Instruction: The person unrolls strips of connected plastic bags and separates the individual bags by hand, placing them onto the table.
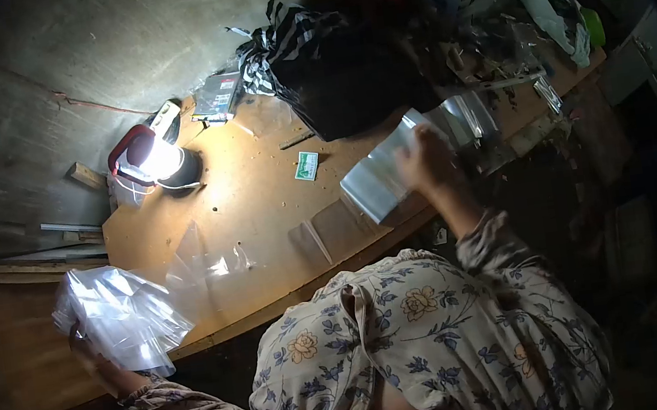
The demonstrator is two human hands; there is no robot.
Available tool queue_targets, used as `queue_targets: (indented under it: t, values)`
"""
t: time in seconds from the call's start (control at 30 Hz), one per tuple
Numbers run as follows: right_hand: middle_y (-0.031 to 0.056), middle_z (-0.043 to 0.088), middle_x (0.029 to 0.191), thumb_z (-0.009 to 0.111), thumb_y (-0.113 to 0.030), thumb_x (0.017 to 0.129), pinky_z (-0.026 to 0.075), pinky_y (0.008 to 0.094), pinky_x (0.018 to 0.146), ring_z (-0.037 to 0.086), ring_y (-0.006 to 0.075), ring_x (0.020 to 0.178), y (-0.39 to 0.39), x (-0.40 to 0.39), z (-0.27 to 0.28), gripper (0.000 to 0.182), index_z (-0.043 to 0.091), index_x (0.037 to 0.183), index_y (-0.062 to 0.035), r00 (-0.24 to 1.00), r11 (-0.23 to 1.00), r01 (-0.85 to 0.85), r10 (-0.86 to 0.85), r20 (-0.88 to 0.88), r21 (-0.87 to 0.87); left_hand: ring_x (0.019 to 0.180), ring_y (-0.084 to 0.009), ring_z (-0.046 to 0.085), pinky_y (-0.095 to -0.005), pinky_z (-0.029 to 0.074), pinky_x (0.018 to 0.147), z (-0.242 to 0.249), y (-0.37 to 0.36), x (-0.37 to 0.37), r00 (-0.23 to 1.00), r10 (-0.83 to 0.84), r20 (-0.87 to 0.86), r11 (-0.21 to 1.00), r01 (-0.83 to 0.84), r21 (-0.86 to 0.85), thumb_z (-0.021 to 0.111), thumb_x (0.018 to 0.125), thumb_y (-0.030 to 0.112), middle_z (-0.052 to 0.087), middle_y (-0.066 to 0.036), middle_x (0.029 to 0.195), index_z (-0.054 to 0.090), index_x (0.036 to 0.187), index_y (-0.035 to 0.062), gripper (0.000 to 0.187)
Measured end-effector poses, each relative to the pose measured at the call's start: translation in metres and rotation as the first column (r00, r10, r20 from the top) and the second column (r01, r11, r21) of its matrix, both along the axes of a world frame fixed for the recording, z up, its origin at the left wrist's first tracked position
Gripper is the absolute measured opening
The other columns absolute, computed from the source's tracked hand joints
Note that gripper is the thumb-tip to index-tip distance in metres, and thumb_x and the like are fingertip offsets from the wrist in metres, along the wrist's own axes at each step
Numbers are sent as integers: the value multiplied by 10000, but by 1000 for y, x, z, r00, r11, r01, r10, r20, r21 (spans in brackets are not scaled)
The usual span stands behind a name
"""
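Observation:
A loose bundle of clear plastic bags is gripped in my left hand, off the table's left front edge. Its fingers are partly hidden behind the shiny film. Over on the right, my right hand lies over a neat stack of clear plastic bags, its fingers smeared by motion. More clear plastic packs lie just beyond that hand. Between the hands, flat pieces of clear film and a folded clear sheet rest on the tabletop.
A lit lantern stands at the table's back left, with a small green and white box near the middle. Behind are a black plastic bag and a dark box. Clutter fills the back right.

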State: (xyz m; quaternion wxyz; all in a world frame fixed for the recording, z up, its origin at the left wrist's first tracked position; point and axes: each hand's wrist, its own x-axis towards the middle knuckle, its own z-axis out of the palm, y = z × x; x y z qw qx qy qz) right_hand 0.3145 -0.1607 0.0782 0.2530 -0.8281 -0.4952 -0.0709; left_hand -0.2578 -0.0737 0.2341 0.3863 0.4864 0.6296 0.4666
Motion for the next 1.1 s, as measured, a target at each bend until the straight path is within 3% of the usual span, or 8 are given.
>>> queue_targets:
  t: [0.07, 0.27, 0.4, 0.43, 0.7, 0.87, 1.0, 1.1]
  values:
    - [178, 451, 855, 582, -279, 608, 376, 394, 697, 454, 318, 795, -9, -57, -7, 375, 446, 840, -18, 948, 938, -318, 311, -75, -137, 651, -116, 484, -233, 383, 524, -3, 7, 11, 998, -55, -11, 998, 54, -25, 434, 784, 211, 534, -67, 821, 470, 1043, 26, 320]
    - [139, 392, 937, 583, -299, 612, 355, 412, 722, 396, 296, 888, -11, -110, -37, 385, 439, 864, -47, 889, 946, -164, 264, 373, -279, 582, -101, 486, -216, 381, 462, -28, 19, 74, 933, -343, -106, 927, 319, -198, 445, 778, 194, 549, -46, 768, 486, 1033, 35, 304]
    - [124, 422, 909, 551, -343, 662, 375, 359, 713, 415, 281, 872, -20, -115, -24, 353, 461, 839, -51, 908, 812, -414, 401, -123, -411, 531, -126, 507, -222, 404, 422, -121, 39, 120, 759, -450, 470, 710, 623, -327, 492, 756, 193, 552, -81, 731, 483, 975, 39, 268]
    - [124, 422, 909, 551, -343, 662, 375, 359, 713, 415, 281, 872, -22, -117, -32, 353, 461, 839, -51, 908, 812, -413, 400, -122, -413, 539, -158, 530, -251, 443, 452, -105, 20, 173, 895, -367, 255, 782, 445, -436, 490, 753, 181, 556, -110, 719, 490, 931, 23, 238]
    - [135, 531, 752, 425, -179, 760, 404, 394, 645, 515, 304, 732, 9, -108, -83, 132, 446, 746, -49, 918, 910, -346, 278, -284, -226, 415, -127, 444, -283, 348, 381, -212, -8, 274, 727, -681, -84, 654, 553, -516, 472, 723, 183, 478, -29, 499, 545, 649, 15, 198]
    - [172, 522, 736, 387, -159, 777, 393, 396, 666, 512, 324, 714, 8, -128, -29, 170, 477, 775, -15, 749, 796, -604, 556, -361, -28, 382, -75, 364, -230, 260, 340, -147, -15, 320, 731, -548, 407, 457, 669, -586, 527, 734, 358, 418, 17, 473, 520, 639, 70, 303]
    - [167, 505, 776, 437, -141, 732, 388, 380, 694, 491, 318, 770, 9, -129, -44, 160, 495, 828, -26, 601, 737, -653, 645, -471, 176, 397, -93, 408, -249, 298, 339, -204, -10, 324, 787, -372, 492, 590, 610, -529, 497, 760, 309, 432, 4, 493, 525, 656, 53, 278]
    - [154, 496, 807, 472, -170, 704, 387, 376, 697, 478, 311, 790, 25, -112, -49, 205, 496, 863, -44, 856, 878, -418, 467, -222, 233, 432, -121, 461, -269, 349, 375, -205, -12, 317, 810, -531, 250, 598, 566, -567, 475, 765, 275, 469, -26, 510, 535, 679, 34, 262]
